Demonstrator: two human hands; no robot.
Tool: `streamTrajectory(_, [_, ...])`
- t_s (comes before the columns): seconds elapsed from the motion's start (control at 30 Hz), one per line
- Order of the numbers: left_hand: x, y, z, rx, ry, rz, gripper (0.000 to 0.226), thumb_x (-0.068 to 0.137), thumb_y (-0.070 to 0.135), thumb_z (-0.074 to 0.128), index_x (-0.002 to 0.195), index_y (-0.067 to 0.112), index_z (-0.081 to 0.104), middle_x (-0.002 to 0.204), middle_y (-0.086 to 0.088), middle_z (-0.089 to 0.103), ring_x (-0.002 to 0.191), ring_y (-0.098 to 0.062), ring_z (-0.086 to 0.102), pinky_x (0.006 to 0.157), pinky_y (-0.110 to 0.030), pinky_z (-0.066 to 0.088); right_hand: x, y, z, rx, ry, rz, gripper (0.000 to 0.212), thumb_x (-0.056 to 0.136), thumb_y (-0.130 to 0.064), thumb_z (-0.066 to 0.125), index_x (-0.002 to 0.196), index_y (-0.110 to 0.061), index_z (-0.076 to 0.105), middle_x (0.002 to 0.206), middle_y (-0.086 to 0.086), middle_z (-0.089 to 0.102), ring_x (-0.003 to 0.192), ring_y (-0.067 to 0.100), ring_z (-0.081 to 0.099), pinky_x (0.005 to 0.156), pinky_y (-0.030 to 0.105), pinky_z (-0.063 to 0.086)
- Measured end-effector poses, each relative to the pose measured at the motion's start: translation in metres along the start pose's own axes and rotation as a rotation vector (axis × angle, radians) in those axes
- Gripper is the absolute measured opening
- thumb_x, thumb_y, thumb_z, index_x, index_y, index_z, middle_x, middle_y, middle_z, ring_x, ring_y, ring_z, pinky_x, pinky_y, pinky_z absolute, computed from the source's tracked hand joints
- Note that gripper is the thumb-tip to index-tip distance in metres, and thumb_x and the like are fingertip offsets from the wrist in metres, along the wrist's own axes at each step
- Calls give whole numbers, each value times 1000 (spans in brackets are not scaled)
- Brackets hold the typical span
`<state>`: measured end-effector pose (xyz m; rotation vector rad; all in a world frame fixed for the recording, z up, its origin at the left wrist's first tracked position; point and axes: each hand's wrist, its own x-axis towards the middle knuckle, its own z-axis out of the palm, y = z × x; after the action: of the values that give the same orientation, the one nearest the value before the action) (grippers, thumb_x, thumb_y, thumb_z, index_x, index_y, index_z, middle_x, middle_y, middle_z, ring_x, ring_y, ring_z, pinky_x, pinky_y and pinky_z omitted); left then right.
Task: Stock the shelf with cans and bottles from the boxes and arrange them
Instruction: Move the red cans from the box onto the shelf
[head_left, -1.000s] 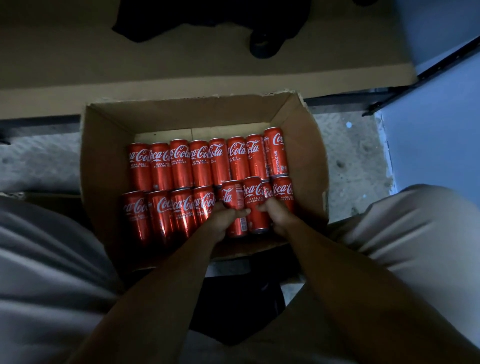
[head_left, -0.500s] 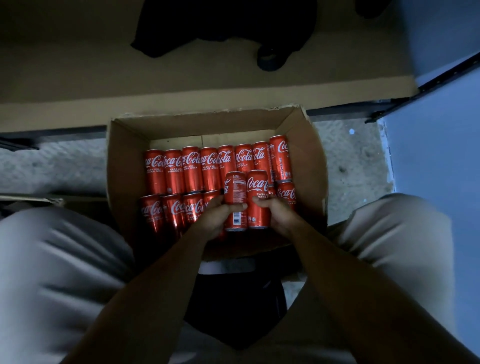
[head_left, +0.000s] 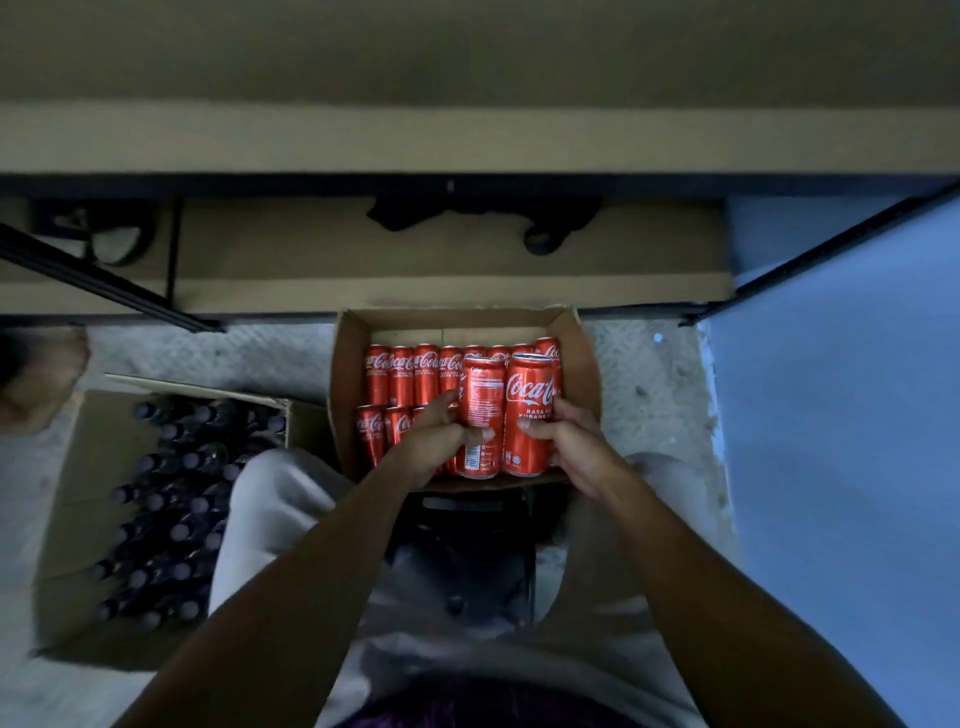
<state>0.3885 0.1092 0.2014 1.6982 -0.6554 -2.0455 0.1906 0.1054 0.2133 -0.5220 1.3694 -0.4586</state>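
A: Where are the cans?

B: Most stand in two rows in the box on the floor, just near of the shelf. The far row runs across the box; the near row shows only at its left end, the rest hidden by the hands.

A: And the hands?

B: Each holds a can, raised above the others. The left hand has its grip clamped on the left can, thumb across the front, fingers curled round the left side. This can shows its small-print label and barcode.

A: The right one?

B: The right hand has its grip clamped on the right can, thumb on the front, fingers round the right side. Its logo faces the camera. The two cans are upright and touching side by side.

A: Anything else around?

B: At the left, a second box lies open on the floor, full of dark bottles with dark caps. A dark cloth lies on the lower shelf, far of the can box. A blue panel fills the right side. The person's knees in pale trousers flank the can box.
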Motion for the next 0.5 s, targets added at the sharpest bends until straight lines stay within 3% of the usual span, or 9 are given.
streamTrajectory(0.3, [-132, 118, 9, 24, -13, 159, 70, 73, -1, 79, 134, 15, 49, 115, -7, 70, 107, -25, 67, 97, -52, 51, -132, -118, 31, -25, -19, -170, 52, 73, -12, 81, 123, -17, 65, 115, 4, 72, 107, 23, 68, 98, 49, 51])
streamTrajectory(0.43, [-185, 170, 3, 47, -30, 283, 70, 73, 6, 81, 134, 18, 49, 116, -4, 70, 103, -21, 70, 88, -44, 56, -175, -168, 49, -30, -22, -290, 54, 70, -18, 84, 121, -16, 65, 118, 7, 70, 105, 25, 69, 94, 47, 54])
streamTrajectory(0.5, [-206, 193, -2, 24, -35, 346, 71, 71, 6, 82, 133, 17, 49, 115, -6, 71, 102, -24, 70, 84, -42, 57, -195, -195, 60, -36, -37, -340, 51, 76, -14, 81, 123, -16, 63, 113, 3, 72, 101, 22, 71, 87, 40, 57])
